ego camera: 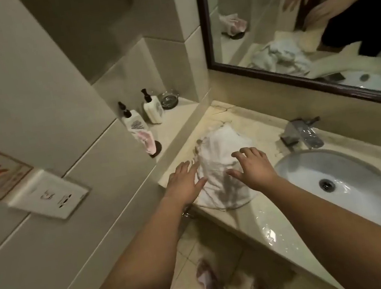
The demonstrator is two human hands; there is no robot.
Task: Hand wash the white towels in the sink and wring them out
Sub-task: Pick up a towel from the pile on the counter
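A white towel lies in a crumpled heap on the marble counter, left of the sink. Its near edge hangs a little over the counter's front. My left hand reaches to the towel's left edge with fingers spread and straight. My right hand hovers over the towel's right side, fingers spread, holding nothing. I cannot tell whether either hand touches the cloth. The oval white basin holds a little water around the drain.
A chrome faucet stands behind the basin. Two pump bottles, a glass dish and a pink item sit on the ledge at left. A dark-framed mirror hangs above. The counter is wet by the basin's rim.
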